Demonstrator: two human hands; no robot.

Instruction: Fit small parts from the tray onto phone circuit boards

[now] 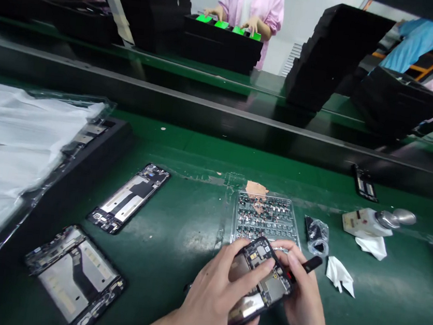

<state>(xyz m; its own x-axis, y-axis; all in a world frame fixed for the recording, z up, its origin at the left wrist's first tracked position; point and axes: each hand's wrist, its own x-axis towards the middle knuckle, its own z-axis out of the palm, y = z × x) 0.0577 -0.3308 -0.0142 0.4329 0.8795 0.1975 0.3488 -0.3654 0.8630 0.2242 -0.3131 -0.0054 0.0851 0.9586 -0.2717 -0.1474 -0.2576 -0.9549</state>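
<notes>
Phone [265, 285] sits low at the frame's centre, clamped between both hands. The left hand [208, 302] grips its left side. The right hand [304, 303] grips its right side and pinches a black tool [312, 264]. The tray [238, 222] lies just above.

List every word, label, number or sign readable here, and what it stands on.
No text can be read.
On the phone frame in the left hand, beside the black tool in the right hand: board markings too small to read.
On the white device: red marks, blurred.
On the parts tray: no legible print.
</notes>
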